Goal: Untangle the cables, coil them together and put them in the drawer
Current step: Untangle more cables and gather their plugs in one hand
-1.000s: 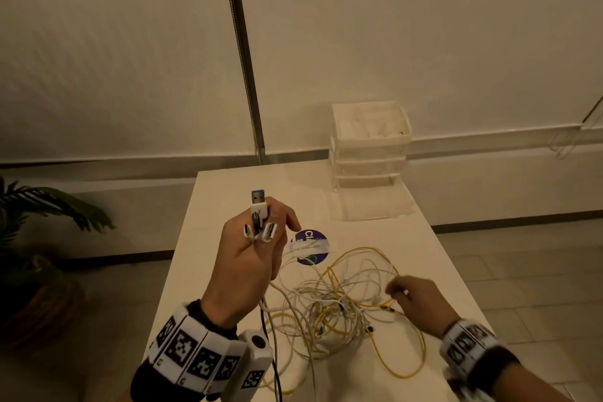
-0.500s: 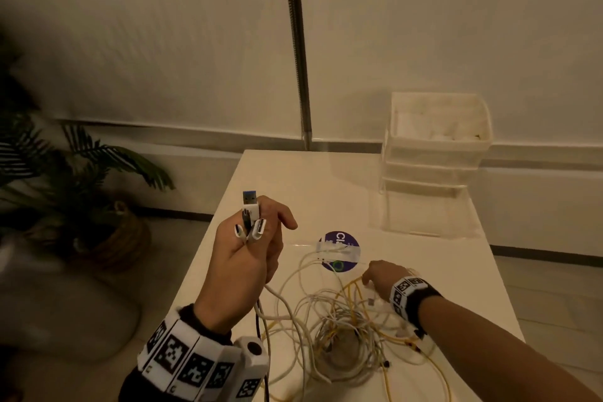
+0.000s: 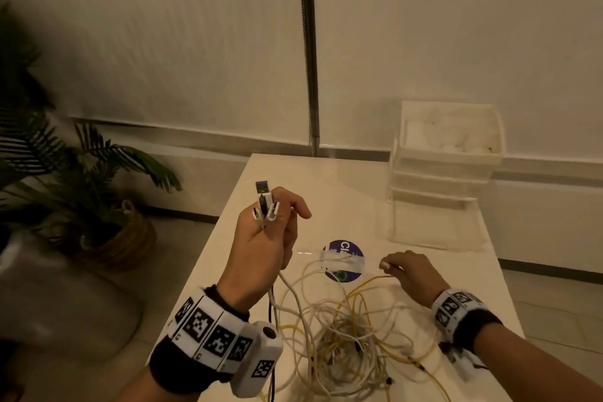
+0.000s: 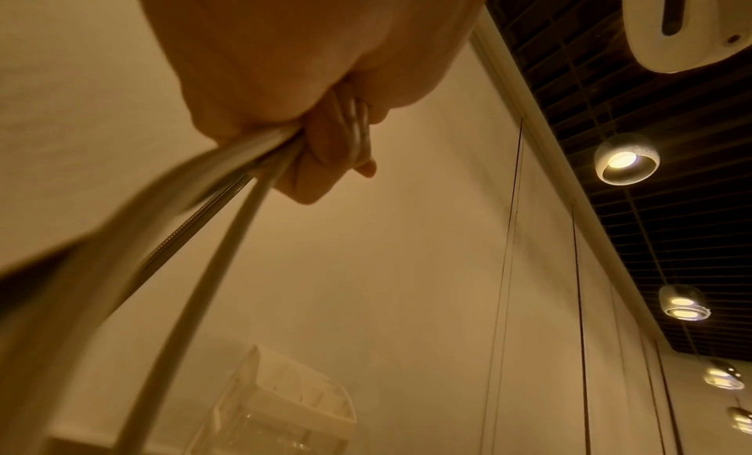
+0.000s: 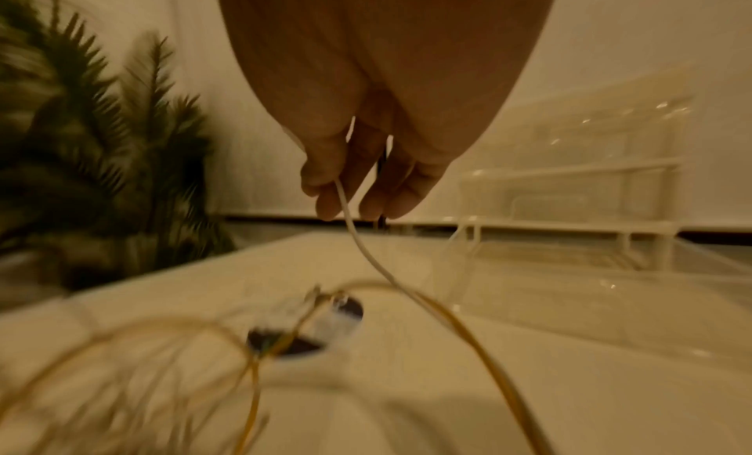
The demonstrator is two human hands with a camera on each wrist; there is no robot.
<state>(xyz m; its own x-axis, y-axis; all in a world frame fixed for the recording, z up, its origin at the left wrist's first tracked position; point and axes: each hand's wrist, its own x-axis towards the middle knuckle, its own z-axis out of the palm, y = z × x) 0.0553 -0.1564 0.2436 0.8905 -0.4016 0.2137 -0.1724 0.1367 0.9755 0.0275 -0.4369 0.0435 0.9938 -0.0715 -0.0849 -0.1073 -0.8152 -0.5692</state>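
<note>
White counter: cables tangled at six o'clock (uncoiled), left hand gripping plug ends, right hand pinching yellow cable; drawer waiting at one o'clock.

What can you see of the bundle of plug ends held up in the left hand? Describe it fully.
The bundle of plug ends stands upright above the left hand, which grips the cords below. A silver USB plug with a blue insert tops a white housing; smaller white connectors and a dark one flank it. Their white and braided cords trail down to the tangle on the table.
</note>
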